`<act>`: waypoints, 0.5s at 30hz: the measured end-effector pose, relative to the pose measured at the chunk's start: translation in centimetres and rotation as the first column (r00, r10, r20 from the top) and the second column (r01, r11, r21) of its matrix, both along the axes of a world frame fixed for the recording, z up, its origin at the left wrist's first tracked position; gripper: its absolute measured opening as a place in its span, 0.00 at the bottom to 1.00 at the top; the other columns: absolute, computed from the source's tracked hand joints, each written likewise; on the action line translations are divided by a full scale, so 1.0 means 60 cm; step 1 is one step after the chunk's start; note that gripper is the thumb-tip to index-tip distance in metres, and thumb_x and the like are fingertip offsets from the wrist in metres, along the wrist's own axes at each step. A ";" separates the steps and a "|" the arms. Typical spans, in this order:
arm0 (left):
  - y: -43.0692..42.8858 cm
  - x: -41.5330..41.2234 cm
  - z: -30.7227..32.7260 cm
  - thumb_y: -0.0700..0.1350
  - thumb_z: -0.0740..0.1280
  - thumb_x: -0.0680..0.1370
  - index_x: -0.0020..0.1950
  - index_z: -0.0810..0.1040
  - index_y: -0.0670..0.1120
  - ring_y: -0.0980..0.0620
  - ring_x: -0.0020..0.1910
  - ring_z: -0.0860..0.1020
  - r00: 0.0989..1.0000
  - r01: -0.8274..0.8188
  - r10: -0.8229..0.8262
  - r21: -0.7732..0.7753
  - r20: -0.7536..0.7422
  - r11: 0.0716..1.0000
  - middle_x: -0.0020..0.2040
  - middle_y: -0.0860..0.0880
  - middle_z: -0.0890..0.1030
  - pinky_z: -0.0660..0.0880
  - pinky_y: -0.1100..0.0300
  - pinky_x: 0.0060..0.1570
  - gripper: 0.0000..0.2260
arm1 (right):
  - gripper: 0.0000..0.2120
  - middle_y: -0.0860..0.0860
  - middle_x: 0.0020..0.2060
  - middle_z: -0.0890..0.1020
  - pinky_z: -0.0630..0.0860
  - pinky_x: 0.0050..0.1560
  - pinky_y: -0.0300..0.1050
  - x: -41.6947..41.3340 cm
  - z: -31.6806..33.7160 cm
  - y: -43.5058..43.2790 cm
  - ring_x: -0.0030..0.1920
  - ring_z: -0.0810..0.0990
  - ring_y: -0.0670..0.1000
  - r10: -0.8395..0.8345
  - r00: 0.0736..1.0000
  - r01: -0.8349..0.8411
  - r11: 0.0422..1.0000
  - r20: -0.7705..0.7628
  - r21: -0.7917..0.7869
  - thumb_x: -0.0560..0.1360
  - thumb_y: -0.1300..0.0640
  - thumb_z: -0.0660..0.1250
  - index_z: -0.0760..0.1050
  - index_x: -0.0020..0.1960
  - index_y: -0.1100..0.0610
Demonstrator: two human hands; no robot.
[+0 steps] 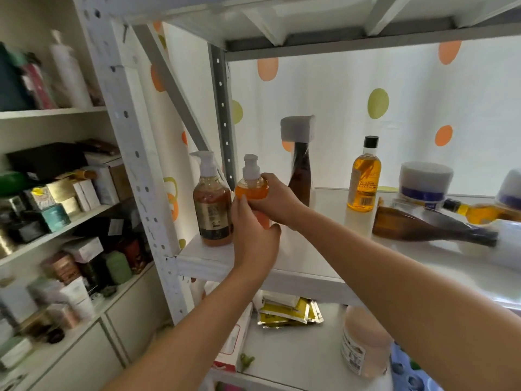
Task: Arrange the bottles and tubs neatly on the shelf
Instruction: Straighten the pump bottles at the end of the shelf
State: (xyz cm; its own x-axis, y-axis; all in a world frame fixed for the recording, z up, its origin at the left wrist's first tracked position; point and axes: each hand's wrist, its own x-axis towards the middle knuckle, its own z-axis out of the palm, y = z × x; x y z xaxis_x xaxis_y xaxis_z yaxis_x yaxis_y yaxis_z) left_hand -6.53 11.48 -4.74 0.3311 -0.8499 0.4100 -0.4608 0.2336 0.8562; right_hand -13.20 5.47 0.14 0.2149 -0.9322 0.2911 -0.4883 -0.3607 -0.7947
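Head view, frame centre: left hand (253,235) and right hand (277,203) both grasping orange pump bottle (251,188) over shelf (203,261), beside amber pump bottle (212,204).

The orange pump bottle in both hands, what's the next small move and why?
Probably set the orange pump bottle upright beside the brown pump bottle. Both the left hand and right hand grip it, with bare shelf just below.

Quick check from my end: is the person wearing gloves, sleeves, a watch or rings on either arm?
Nothing worn that shows. The left hand and right hand are bare, no gloves, and both forearms are uncovered to the frame edge. No watch, bracelet or ring visible on wrists or fingers.
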 end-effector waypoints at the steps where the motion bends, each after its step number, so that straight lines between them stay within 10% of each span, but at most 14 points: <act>1: 0.005 -0.002 0.000 0.40 0.71 0.75 0.77 0.56 0.50 0.50 0.73 0.66 1.000 0.007 -0.007 -0.001 0.004 1.000 0.74 0.50 0.65 0.68 0.48 0.69 0.35 | 0.25 0.50 0.47 0.82 0.81 0.51 0.46 0.003 0.001 0.000 0.46 0.82 0.49 0.005 1.000 -0.005 1.000 -0.009 -0.014 0.70 0.46 0.73 0.71 0.62 0.55; 15: 0.026 -0.065 0.010 0.39 0.71 0.76 0.77 0.57 0.51 0.51 0.75 0.63 0.992 0.103 -0.108 -0.072 -0.069 0.992 0.77 0.53 0.61 0.66 0.52 0.71 0.35 | 0.30 0.55 0.63 0.76 0.77 0.60 0.48 -0.057 0.024 0.001 0.60 0.78 0.54 0.010 0.999 -0.010 1.000 -0.044 -0.001 0.75 0.56 0.71 0.63 0.74 0.52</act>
